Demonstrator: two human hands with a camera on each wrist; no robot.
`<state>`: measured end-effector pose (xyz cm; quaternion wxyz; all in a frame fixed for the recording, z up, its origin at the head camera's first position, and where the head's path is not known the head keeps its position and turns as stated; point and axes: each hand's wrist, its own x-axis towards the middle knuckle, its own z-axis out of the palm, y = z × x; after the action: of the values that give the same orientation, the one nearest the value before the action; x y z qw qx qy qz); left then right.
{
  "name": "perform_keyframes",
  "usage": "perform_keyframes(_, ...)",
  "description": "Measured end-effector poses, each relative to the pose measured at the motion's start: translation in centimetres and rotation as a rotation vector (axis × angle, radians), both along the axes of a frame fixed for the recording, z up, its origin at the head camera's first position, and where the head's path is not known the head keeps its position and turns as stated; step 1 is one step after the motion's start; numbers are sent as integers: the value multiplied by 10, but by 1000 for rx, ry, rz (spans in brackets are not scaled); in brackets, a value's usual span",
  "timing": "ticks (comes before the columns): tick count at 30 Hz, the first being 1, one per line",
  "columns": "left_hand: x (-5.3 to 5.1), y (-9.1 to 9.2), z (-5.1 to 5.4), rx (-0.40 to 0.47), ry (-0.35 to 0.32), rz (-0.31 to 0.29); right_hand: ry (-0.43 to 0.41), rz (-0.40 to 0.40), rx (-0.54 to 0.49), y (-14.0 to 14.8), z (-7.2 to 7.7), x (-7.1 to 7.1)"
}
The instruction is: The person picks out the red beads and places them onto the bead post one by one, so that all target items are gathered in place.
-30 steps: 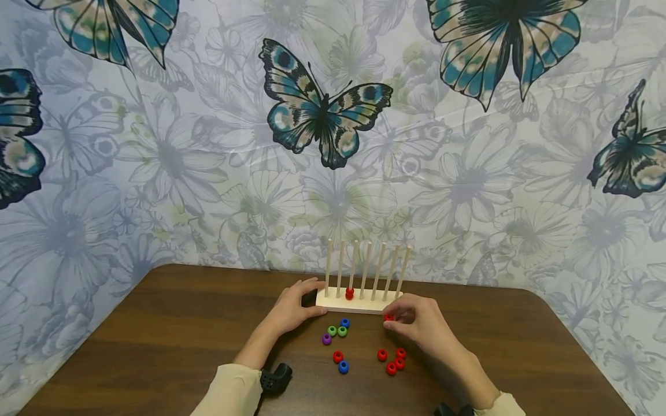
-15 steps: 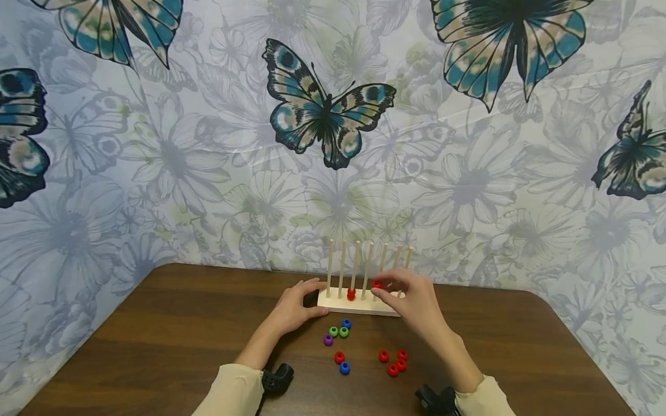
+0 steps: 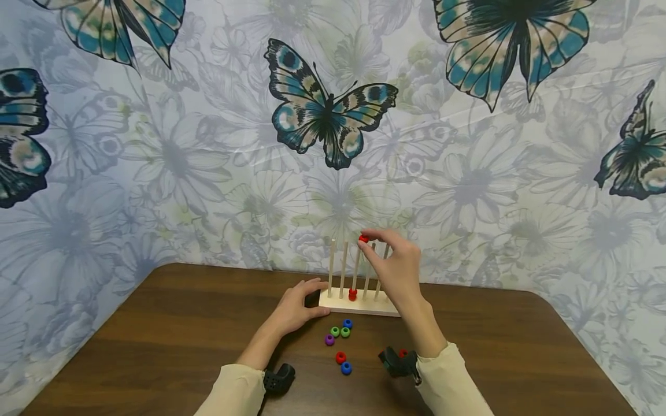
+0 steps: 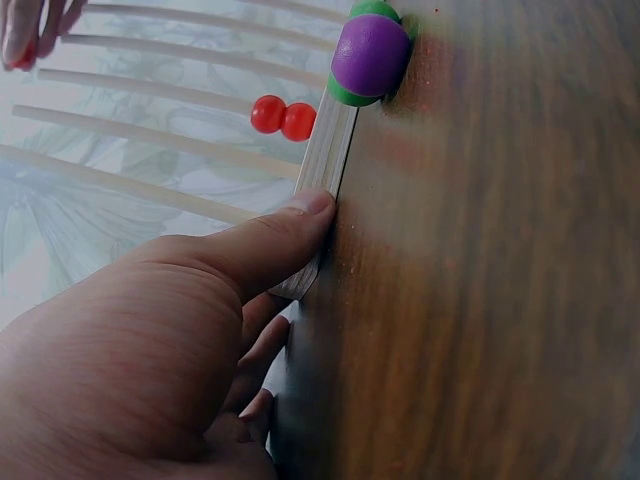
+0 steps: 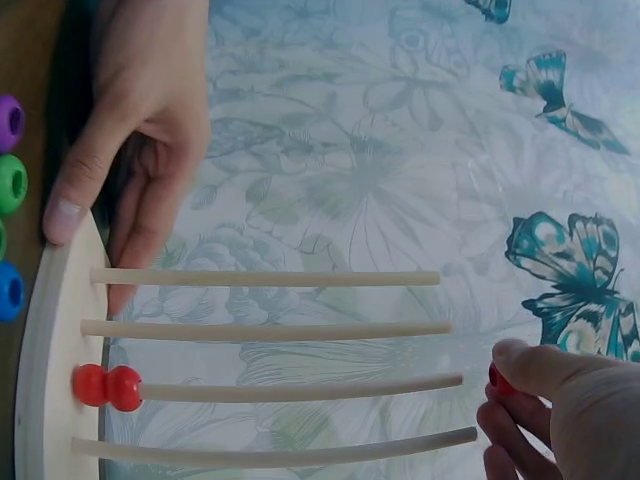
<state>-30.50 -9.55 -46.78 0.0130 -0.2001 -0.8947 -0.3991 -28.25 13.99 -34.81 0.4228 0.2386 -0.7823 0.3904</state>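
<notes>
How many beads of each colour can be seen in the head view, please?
Red beads: 5 (one partly hidden)
Blue beads: 2
Green beads: 2
Purple bead: 1
Total: 10 visible; the black camera on the right wrist may hide more.

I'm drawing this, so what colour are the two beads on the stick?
Both beads are red; the right wrist view shows them best.

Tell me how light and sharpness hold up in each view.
Head: fairly even light, a soft shadow beside the left forearm on the table; left wrist: wall pale, table grain soft, faint red smears near the purple bead, perhaps reflections; right wrist: bluish cast over the wall, pegs slightly bowed, perhaps by the lens.
</notes>
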Motion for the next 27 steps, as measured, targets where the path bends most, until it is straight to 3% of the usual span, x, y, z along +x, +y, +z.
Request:
perform_keyframes(8,0,1,0,2,-1,5,-51,-20,34,-1,-4,-7)
perform_keyframes(21,-1,0,-1,4,-6,19,-51,-47,139,-2,-6,-10)
perform_keyframes(27,-1,1,-1,8,-9,16,-56,-44,144,1,-2,-5)
